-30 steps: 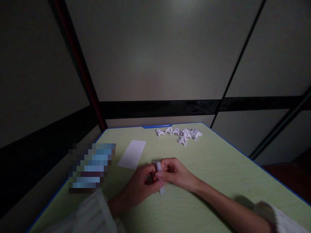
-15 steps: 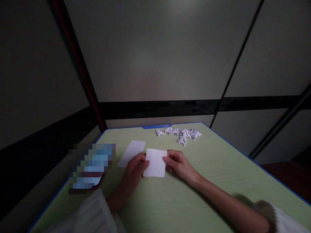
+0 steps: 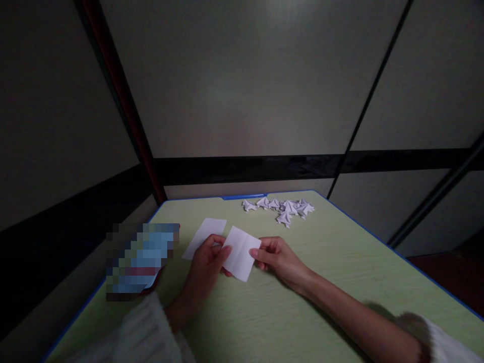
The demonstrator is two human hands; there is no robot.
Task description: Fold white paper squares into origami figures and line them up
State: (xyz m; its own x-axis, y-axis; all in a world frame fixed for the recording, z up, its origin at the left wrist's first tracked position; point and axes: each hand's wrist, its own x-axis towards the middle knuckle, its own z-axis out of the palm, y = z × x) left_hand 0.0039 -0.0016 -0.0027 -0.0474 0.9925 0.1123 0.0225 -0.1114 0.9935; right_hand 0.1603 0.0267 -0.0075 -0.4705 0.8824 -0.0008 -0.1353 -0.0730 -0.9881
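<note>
A small, roughly square sheet of white paper [image 3: 241,254] is held up above the table, tilted, with a faint crease down its middle. My left hand [image 3: 208,259] pinches its left side, thumb on the near face. At the right edge, my right hand [image 3: 273,254] grips it between thumb and fingers. Behind my left hand, another sheet of white paper [image 3: 206,233] lies flat on the table, partly covered by that hand. Several folded white paper figures [image 3: 289,207] sit in a cluster at the back of the table.
The pale green table [image 3: 321,312] has a blue edge. On its left lies a flat device with a blurred-out screen [image 3: 147,257]. Beyond the far edge stand grey panels [image 3: 242,101] with a black band [image 3: 242,170].
The held paper has turned clockwise from nearly straight to slanted. Both hands have shifted only slightly and still grip it. The other sheet and folded figures stay put.
</note>
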